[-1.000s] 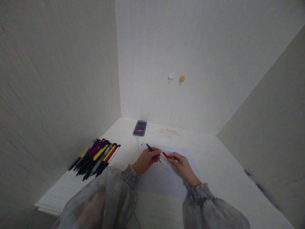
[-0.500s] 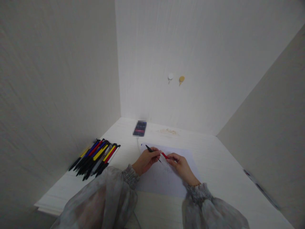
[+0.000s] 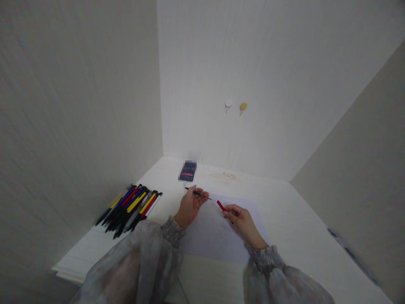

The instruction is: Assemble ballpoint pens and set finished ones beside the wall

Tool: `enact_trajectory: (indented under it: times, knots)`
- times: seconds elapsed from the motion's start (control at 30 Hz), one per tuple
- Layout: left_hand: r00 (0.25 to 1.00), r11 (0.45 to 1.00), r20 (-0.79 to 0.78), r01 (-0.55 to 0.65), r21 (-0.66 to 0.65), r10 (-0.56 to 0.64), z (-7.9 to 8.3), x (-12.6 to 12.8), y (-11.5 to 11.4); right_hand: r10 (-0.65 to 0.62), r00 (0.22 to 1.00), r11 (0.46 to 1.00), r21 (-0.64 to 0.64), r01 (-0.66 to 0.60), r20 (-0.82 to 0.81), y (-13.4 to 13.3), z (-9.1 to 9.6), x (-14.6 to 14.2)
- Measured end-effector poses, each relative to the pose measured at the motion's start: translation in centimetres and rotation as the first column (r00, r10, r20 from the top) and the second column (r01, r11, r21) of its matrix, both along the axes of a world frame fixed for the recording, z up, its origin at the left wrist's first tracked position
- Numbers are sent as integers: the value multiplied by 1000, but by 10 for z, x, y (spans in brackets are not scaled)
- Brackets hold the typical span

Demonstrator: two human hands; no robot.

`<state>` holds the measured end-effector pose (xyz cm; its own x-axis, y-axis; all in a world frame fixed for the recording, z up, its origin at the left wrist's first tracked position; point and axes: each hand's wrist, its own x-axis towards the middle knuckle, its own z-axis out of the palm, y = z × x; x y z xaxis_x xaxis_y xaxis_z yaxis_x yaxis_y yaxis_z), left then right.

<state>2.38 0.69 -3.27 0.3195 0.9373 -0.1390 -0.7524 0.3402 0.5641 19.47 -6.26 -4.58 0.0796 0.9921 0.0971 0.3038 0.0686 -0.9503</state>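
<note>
My left hand (image 3: 190,206) pinches a thin black pen part (image 3: 196,193) that lies almost level, its fine tip pointing right. My right hand (image 3: 241,221) is closed on a red pen barrel (image 3: 220,205) whose end points up and left. A gap of bare paper separates the two pieces. Both hands hover over a white sheet of paper (image 3: 218,236) on the white desk (image 3: 294,219). Grey gauzy sleeves cover both forearms.
A heap of several pens (image 3: 131,207) in black, blue, red and yellow lies at the desk's left side. A small dark blurred object (image 3: 187,171) sits at the back. Walls close in on the left, back and right; two hooks (image 3: 234,105) hang on the back wall.
The black part and the red barrel were touching between my hands; now they are apart. My left hand has moved up and left with the black part.
</note>
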Motion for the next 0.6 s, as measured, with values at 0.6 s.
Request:
enact_trajectory:
  times: [0.6]
  knots:
    - [967,971,-220,165,174,-125,-8,4,-8,3,993,1000,7,-4,120,0,-3,-3]
